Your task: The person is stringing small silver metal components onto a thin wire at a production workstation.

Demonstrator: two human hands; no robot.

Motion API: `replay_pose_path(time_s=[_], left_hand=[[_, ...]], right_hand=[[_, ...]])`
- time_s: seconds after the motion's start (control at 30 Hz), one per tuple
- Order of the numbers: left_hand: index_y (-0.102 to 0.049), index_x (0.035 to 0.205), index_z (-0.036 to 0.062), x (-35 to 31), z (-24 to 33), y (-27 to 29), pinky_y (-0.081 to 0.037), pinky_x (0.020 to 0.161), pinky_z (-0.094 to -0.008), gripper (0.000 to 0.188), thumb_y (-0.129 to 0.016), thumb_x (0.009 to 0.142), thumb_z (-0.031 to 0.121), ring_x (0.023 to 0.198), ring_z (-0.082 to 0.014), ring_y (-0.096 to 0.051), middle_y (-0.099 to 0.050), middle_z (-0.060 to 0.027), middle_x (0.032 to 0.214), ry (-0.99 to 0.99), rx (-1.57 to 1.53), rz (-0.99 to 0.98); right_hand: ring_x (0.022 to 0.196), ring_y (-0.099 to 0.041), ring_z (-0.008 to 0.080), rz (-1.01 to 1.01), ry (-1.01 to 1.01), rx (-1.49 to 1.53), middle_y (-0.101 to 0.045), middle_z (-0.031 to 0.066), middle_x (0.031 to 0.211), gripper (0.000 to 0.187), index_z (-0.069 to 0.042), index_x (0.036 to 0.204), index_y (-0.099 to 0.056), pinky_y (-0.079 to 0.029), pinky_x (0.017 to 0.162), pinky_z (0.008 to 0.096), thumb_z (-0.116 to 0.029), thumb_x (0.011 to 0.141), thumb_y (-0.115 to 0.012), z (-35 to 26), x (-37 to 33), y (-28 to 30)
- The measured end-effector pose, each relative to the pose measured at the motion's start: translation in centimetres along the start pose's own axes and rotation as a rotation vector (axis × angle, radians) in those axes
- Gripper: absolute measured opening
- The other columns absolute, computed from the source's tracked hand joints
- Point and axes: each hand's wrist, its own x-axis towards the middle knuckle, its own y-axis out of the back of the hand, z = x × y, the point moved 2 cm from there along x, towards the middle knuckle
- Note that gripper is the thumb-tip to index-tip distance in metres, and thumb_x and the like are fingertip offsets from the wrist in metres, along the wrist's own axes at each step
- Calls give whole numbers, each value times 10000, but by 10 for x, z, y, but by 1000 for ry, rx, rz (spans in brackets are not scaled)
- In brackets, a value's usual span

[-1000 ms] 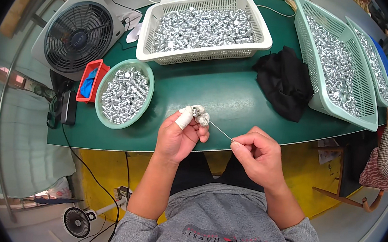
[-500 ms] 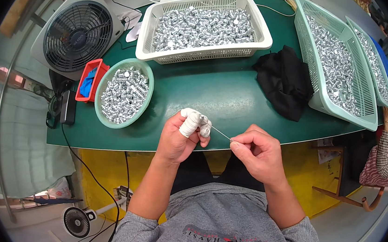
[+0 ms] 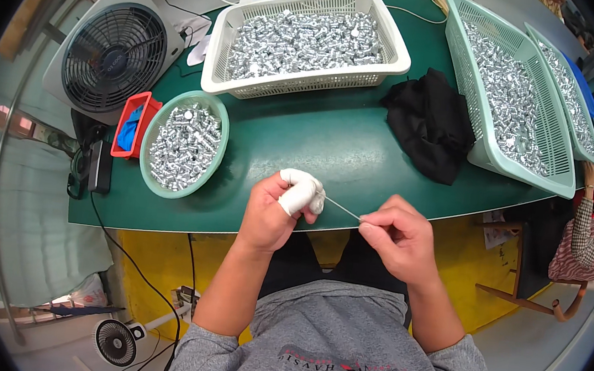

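My left hand [image 3: 265,215] is closed above the table's near edge. White coverings [image 3: 299,194] wrap its thumb and fingertips, which press together and hide what they grip. Between my two hands runs a thin straight metal rod [image 3: 343,208], its far end reaching the covered fingers. My right hand [image 3: 406,239] pinches the rod's other end between thumb and forefinger. Left of my hands stands a round pale green basket of small silvery metal parts [image 3: 185,147].
A white basket [image 3: 307,78] and two green baskets [image 3: 497,151] hold many more metal parts. Black cloth [image 3: 431,127] lies between them. At left are a red bin [image 3: 126,147], a box fan [image 3: 114,53] and cables. Another person's arm [image 3: 585,227] shows at far right.
My left fingers have closed over a small metallic bit that showed between them before. The rod stays pinched in my right hand. The whole view has shifted slightly.
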Motion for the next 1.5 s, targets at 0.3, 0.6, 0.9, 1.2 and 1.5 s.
replay_pose_path(time_s=[0.3, 0.6, 0.9, 1.2, 1.5], left_hand=[[-617, 1203, 57, 7, -8, 6, -432, 768, -323, 228, -562, 1007, 160, 882, -177, -482, -531, -73, 1043, 8, -541, -38], [-582, 1260, 30, 5, -13, 7, -454, 809, -317, 276, -526, 1019, 155, 931, -190, -523, -566, -100, 1103, 29, -581, 38], [-555, 1293, 7, 4, -16, 10, -475, 813, -316, 312, -524, 1028, 170, 944, -192, -563, -589, -101, 1099, 32, -555, 16], [-600, 1248, 25, 1, -18, 1, -517, 799, -333, 240, -516, 1038, 105, 952, -197, -605, -634, -118, 1100, -96, -297, 25], [-638, 1188, -6, -7, -4, -13, -568, 790, -314, 213, -572, 988, -32, 929, -179, -660, -672, -131, 1093, -507, 449, 58]], right_hand=[[615, -456, 42, 177, 288, -389, -552, 12, 805, 48, 8, 894, -709, -339, 527, 201, 45, 864, -714, -17, -7, -1], [562, -441, 45, 168, 337, -529, -541, 9, 727, 53, 2, 870, -706, -324, 492, 212, 39, 840, -729, -33, -5, -23], [557, -443, 48, 153, 361, -535, -539, 16, 713, 49, 6, 849, -697, -325, 483, 218, 40, 831, -728, -38, -3, -30], [551, -435, 51, 148, 367, -595, -540, 16, 706, 38, 10, 835, -699, -318, 478, 225, 37, 830, -726, -43, -4, -27], [557, -408, 36, 42, 37, -112, -533, -19, 725, 66, 32, 847, -699, -301, 484, 216, -17, 890, -706, -14, -6, 3]])
